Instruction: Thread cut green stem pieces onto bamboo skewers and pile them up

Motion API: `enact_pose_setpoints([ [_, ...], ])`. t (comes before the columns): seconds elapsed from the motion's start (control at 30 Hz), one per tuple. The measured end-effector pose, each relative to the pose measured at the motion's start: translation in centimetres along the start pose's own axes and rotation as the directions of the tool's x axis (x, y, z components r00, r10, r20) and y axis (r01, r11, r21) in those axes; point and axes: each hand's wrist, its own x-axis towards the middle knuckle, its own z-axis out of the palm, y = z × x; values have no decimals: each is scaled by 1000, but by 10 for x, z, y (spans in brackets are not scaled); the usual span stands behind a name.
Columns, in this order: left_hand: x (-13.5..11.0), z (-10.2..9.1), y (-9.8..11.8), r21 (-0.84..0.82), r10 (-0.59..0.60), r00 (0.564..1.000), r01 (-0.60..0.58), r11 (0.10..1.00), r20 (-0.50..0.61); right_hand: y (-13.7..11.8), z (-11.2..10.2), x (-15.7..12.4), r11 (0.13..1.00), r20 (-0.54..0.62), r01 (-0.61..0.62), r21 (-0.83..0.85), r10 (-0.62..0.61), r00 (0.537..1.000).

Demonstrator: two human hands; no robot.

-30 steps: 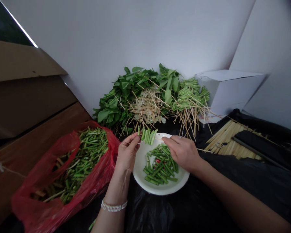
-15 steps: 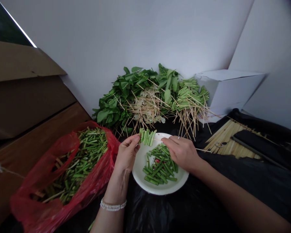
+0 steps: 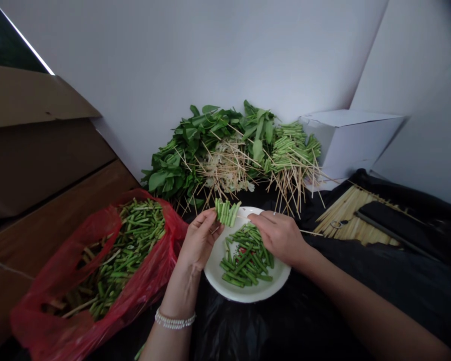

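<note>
A thin bamboo skewer (image 3: 242, 216) carries a row of short green stem pieces (image 3: 226, 211) above the far rim of a white bowl (image 3: 214, 263). My left hand (image 3: 200, 238) pinches the threaded pieces at their left end. My right hand (image 3: 278, 236) is closed on the skewer's other end, over the bowl. More cut green stems (image 3: 245, 260) lie loose in the bowl, with a bit of red among them. A beaded bracelet (image 3: 174, 321) sits on my left wrist.
A red plastic bag (image 3: 78, 321) of cut stems lies at left. Finished skewers of leafy greens (image 3: 188, 155) and stems (image 3: 291, 150) are piled against the wall. A white box (image 3: 346, 138), a bundle of bare skewers (image 3: 346, 215) and black sheeting (image 3: 361, 281) are at right.
The skewered stems and both hands have shifted slightly down and left over the bowl; my left fingers have closed tighter round the pieces. The view has tilted a little.
</note>
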Motion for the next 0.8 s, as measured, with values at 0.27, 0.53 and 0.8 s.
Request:
enact_pose_setpoints([
  [0.27, -6, 5, 6, 46, 117, 992, -119, 992, 39, -1, -8, 4, 992, -34, 54, -113, -58, 998],
  [0.53, 0, -1, 23, -93, 293, 953, -300, 949, -81, 19, -20, 11, 976, -69, -33, -216, 18, 997],
  [0.8, -5, -3, 27, -133, 301, 953, -296, 946, 25, 35, -22, 7, 952, -163, -212, -221, 178, 970],
])
